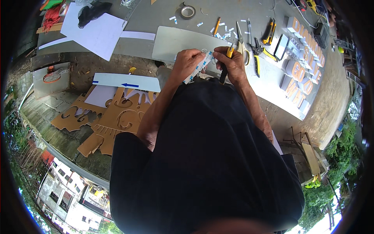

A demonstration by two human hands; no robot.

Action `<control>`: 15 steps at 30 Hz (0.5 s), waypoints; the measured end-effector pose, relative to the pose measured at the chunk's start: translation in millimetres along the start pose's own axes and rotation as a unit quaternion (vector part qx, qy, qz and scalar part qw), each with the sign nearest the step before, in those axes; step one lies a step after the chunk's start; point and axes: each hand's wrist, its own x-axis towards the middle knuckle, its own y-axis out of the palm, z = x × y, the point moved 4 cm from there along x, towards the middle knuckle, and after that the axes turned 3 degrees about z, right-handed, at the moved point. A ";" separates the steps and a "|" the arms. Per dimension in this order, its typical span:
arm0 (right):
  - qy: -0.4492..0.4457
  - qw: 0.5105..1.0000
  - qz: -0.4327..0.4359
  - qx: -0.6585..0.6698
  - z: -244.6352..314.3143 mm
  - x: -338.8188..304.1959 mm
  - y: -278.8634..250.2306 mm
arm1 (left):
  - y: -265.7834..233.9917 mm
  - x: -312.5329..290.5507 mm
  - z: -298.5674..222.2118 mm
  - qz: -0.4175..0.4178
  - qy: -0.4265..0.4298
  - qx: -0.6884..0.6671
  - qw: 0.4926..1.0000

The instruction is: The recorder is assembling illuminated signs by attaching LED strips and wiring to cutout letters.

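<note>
Close in front of my body, my left hand point(188, 63) is closed on a white strip with blue marks point(200, 67), which slants between both hands. The fingertips of my right hand point(233, 65) pinch near the strip's upper end. A slim black-and-yellow tool point(230, 51) is also held in that hand, its yellow end up and its dark end down; its exact kind is hard to tell. Beyond the hands lies a pale flat board point(171, 41) on the grey table. Scissors point(243, 48) rest just right of my right hand.
Pliers point(258, 65), a utility knife point(269, 32), a pencil point(217, 25) and a tape roll point(187, 12) lie on the table point(144, 17). Block letters point(298, 70) stand at right. Cut cardboard point(111, 117) and a white panel point(126, 81) lie lower left.
</note>
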 end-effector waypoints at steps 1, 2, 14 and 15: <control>-0.005 1.000 0.001 -0.001 0.9 0.0 -0.6 | -0.1 0.0 0.0 -0.003 0.017 0.014 1.000; -0.009 1.000 0.001 -0.002 1.4 -0.4 -1.0 | 0.2 -0.5 0.2 -0.006 0.034 0.028 0.999; -0.033 0.997 -0.016 -0.066 16.1 -6.0 -10.1 | 5.7 5.7 -23.1 -0.006 0.077 0.209 0.975; -0.035 0.998 -0.011 -0.054 16.8 -8.0 -9.5 | 8.2 5.1 -24.9 0.015 0.061 0.153 0.986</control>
